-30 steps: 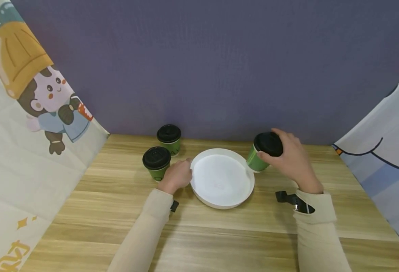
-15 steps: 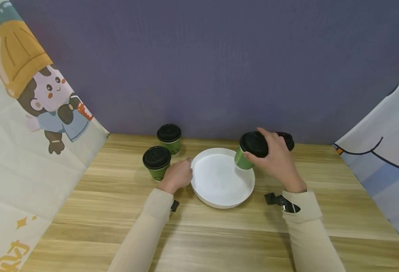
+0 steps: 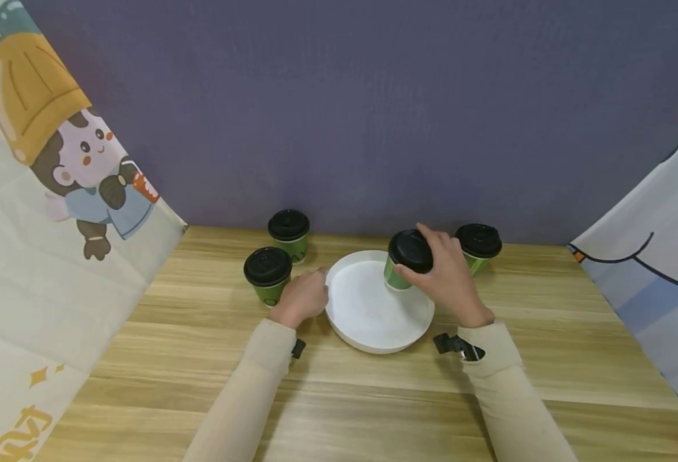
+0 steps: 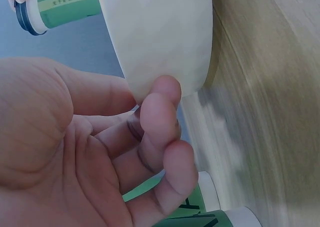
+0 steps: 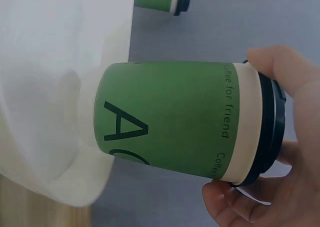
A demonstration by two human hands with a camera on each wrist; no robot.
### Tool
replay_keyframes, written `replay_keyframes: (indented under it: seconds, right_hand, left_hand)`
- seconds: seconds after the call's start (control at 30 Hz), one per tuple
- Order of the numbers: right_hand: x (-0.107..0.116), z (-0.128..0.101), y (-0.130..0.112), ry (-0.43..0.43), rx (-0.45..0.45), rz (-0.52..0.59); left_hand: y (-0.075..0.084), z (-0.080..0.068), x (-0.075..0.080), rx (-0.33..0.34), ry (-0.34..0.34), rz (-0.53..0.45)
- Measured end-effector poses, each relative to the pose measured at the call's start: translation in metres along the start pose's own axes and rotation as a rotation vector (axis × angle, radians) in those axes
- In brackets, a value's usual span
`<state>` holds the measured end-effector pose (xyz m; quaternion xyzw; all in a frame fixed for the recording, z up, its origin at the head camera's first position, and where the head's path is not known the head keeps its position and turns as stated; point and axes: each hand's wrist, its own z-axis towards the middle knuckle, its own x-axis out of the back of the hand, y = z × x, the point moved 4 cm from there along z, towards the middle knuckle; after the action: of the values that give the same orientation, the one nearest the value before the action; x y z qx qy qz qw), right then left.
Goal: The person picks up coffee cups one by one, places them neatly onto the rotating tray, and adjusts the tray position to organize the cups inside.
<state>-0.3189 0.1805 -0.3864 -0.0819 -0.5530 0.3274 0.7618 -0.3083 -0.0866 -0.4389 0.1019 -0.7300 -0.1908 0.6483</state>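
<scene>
My right hand [image 3: 449,276] grips a green paper coffee cup [image 5: 170,117] around its black lid. In the head view the cup is over the right back part of a round white tray [image 3: 367,311]; whether its base touches the tray, I cannot tell. My left hand [image 3: 303,296] pinches the tray's left rim, the thumb reaching over the edge and a fingertip on the outer wall [image 4: 165,42]. Close by the left hand stands a lidded green cup [image 3: 267,276], with another lidded cup [image 3: 289,236] behind it.
Behind my right hand a further lidded green cup [image 3: 478,247] stands upright at the back right. The wooden table [image 3: 339,410] ends at a dark blue-grey wall [image 3: 339,115]. Printed cloths hang at the left [image 3: 27,256] and right.
The right hand has carried its cup leftward from beside the tray to above it, revealing the cup behind at the back right. My left hand has stayed at the tray's rim.
</scene>
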Motion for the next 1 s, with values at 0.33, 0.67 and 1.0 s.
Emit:
replay_keyframes:
  seconds: [0.33,0.67,1.0]
  right_hand:
    - [-0.014,-0.011,-0.018,-0.037,0.015,0.002]
    - [-0.019,-0.020,-0.051,-0.107,0.092,0.004]
    - [-0.031,-0.027,-0.070,-0.169,0.186,-0.004]
  left_hand:
    - [-0.002,-0.005,0.000,0.002,-0.016,0.016]
    - [-0.004,-0.007,0.000,-0.003,-0.026,0.025]
    - [-0.005,-0.008,0.001,-0.010,-0.014,0.020]
